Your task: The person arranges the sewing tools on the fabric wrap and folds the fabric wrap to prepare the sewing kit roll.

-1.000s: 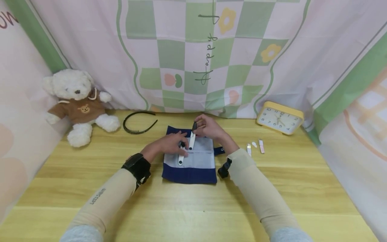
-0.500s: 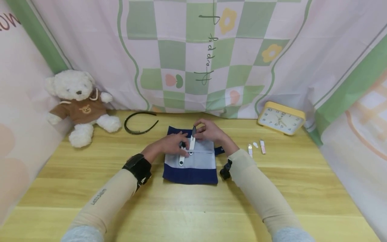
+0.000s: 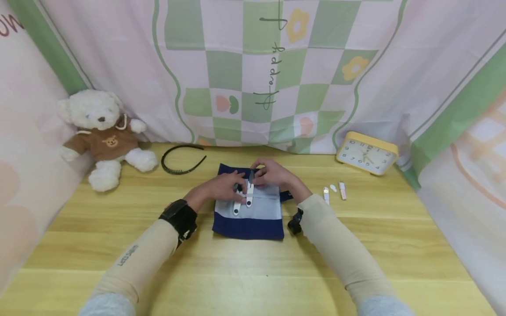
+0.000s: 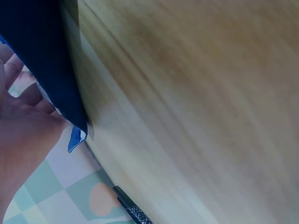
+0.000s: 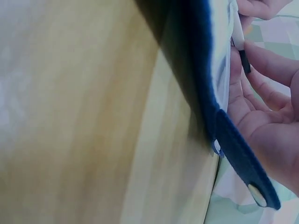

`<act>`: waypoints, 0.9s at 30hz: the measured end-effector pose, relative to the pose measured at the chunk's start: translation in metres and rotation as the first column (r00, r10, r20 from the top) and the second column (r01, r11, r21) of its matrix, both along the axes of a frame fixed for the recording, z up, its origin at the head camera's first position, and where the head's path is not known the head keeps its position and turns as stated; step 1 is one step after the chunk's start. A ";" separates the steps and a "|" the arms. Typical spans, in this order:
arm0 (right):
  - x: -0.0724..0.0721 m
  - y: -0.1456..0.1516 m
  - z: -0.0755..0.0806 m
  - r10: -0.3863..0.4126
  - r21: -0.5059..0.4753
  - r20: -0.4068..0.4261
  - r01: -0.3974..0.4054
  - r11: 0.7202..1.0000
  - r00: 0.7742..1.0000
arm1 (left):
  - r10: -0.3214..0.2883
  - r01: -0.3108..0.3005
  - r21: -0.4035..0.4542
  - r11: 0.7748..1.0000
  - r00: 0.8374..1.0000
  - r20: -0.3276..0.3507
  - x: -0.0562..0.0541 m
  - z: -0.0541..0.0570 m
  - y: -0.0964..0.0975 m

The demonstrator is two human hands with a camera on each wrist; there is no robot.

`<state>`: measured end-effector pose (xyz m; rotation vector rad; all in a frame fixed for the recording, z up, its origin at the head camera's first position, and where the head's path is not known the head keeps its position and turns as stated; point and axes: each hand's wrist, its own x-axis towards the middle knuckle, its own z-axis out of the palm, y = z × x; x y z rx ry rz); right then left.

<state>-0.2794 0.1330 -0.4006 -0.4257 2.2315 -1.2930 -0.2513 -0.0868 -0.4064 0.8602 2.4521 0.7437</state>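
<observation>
The hands hid the pouch's [image 3: 248, 219] far edge. Three small items [image 3: 334, 192] beside it were too small to identify. Both wrist views were blurred.

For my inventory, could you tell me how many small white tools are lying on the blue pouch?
2: one white tool lies under the left hand; the other, beside it, is pinched by the right hand. The hands on the pouch may hide more.

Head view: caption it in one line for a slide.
Both hands, left hand and right hand, set white tools on a blue pouch on a wooden table.
</observation>
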 end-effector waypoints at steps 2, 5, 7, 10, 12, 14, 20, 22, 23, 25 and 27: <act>0.000 0.000 0.001 0.011 -0.003 0.021 -0.011 1.000 1.000 | 0.004 -0.004 0.005 1.000 1.000 0.002 0.000 0.000 0.000; 0.000 -0.001 0.001 0.022 -0.010 0.048 -0.021 1.000 0.999 | 0.002 -0.002 0.011 1.000 1.000 0.000 0.000 0.001 -0.001; 0.001 -0.002 0.001 0.030 -0.012 0.050 -0.029 0.999 0.998 | 0.000 0.000 0.015 1.000 1.000 -0.001 -0.001 0.001 -0.001; 0.002 -0.002 0.000 0.045 -0.008 0.038 -0.045 0.999 0.998 | 0.000 0.000 0.013 1.000 1.000 -0.001 -0.001 0.000 -0.002; 0.003 -0.003 0.000 0.063 0.005 0.020 -0.063 0.998 0.998 | 0.000 0.000 0.011 1.000 1.000 0.001 0.000 -0.001 -0.003; 0.004 -0.004 0.000 0.076 0.022 0.004 -0.076 0.997 0.997 | 0.005 -0.005 0.010 1.000 1.000 0.007 0.000 -0.001 -0.003; 0.006 -0.005 0.003 0.111 0.073 -0.001 -0.110 0.991 0.994 | 0.005 -0.005 0.016 1.000 1.000 0.011 0.000 -0.002 -0.003; 0.006 -0.005 0.004 0.127 0.089 -0.007 -0.126 0.988 0.992 | 0.005 -0.006 0.016 1.000 1.000 0.010 -0.001 -0.002 -0.003; 0.006 -0.006 0.004 0.135 0.097 -0.014 -0.133 0.986 0.991 | 0.007 -0.007 0.016 1.000 1.000 0.010 -0.001 -0.002 -0.003; 0.007 -0.006 0.003 0.143 0.103 -0.021 -0.140 0.985 0.990 | 0.004 -0.005 0.014 1.000 1.000 0.010 -0.001 -0.003 -0.002; 0.007 -0.006 0.003 0.142 0.103 -0.023 -0.139 0.985 0.990 | 0.003 -0.003 0.012 1.000 1.000 0.008 -0.002 -0.003 -0.002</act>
